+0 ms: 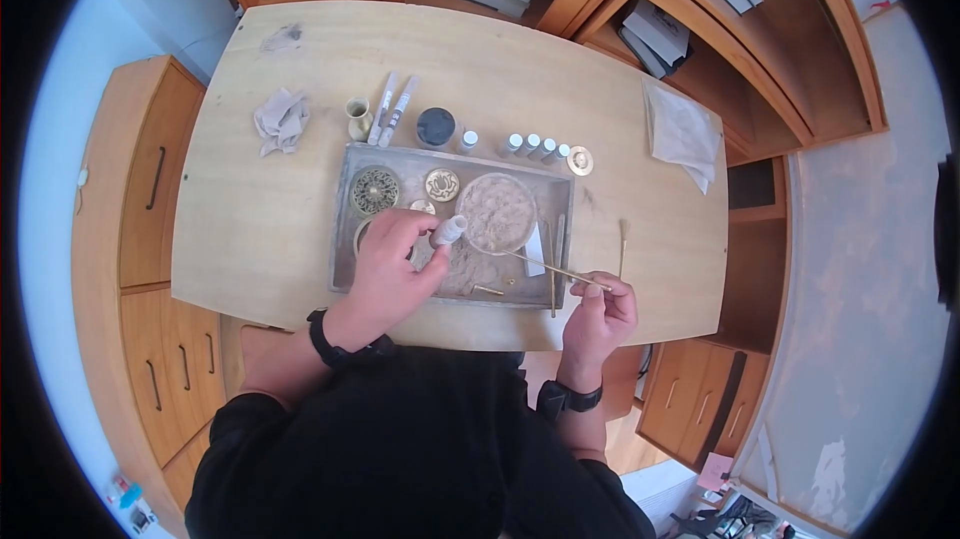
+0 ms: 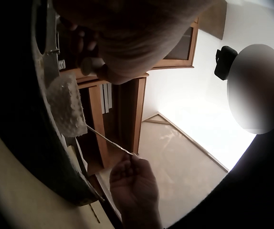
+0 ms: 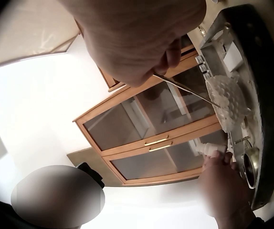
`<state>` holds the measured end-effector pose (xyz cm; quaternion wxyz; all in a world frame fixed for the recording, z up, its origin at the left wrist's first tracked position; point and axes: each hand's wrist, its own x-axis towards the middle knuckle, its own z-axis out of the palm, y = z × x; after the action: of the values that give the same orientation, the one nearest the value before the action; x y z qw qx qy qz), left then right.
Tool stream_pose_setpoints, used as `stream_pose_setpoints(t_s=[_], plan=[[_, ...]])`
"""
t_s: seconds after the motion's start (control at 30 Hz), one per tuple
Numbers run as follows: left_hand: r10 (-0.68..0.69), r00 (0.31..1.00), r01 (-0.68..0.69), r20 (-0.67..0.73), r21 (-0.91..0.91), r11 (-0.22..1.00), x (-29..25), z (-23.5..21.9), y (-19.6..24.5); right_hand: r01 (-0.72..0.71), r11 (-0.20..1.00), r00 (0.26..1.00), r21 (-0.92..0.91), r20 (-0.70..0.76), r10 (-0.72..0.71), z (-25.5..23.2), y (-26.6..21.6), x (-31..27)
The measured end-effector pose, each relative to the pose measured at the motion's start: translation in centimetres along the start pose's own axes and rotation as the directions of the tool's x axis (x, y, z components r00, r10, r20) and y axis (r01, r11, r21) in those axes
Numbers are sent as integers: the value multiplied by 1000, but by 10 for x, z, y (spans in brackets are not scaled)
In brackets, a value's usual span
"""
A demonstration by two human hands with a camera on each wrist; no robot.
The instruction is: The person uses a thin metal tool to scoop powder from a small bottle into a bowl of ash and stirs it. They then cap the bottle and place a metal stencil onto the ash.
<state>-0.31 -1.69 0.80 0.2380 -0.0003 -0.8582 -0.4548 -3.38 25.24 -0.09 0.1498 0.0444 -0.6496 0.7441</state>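
My left hand point(image 1: 388, 267) holds a small pale vial point(image 1: 451, 230) between thumb and fingers, tilted over the tray beside the bowl. In my right hand point(image 1: 600, 321) a thin brass-coloured stick point(image 1: 562, 271) is pinched between thumb and fingers. Its far tip comes right to the near rim of the round bowl. That bowl point(image 2: 65, 106) has bumpy translucent walls and is filled with greyish-pink powder point(image 1: 497, 211). It stands in a shallow grey tray point(image 1: 350, 171). A second round container lies partly hidden under my left hand.
Inside the tray are an openwork lid point(image 1: 375, 191), a patterned brass disc point(image 1: 441, 185), a white card point(image 1: 534, 251) and another thin rod point(image 1: 553, 277). Behind it stand a brass vase point(image 1: 359, 119), a dark round jar point(image 1: 435, 127) and several white-capped vials point(image 1: 532, 144). A crumpled cloth point(image 1: 283, 121) lies left.
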Motion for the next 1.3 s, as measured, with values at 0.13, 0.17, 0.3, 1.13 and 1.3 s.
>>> stream_pose_setpoints(t_s=[0.13,0.17,0.3,1.13,1.3], plan=[[19,1000,-20,18,10,1000,3,0,3,7,1000,1000,20,13,-7,-3,4,0],[19,1000,-20,23,11,1000,4,1,4,8,1000,1000,23,12,-9,-2,3,0],[11,1000,-11,27,6,1000,3,5,3,-60,998,997,6,-46,61,2,-1,3],[68,995,-69,79,11,998,12,12,7,82,989,995,121,46,-88,21,-19,17],[73,993,-74,94,10,997,12,10,8,104,985,993,138,44,-111,20,-17,15]])
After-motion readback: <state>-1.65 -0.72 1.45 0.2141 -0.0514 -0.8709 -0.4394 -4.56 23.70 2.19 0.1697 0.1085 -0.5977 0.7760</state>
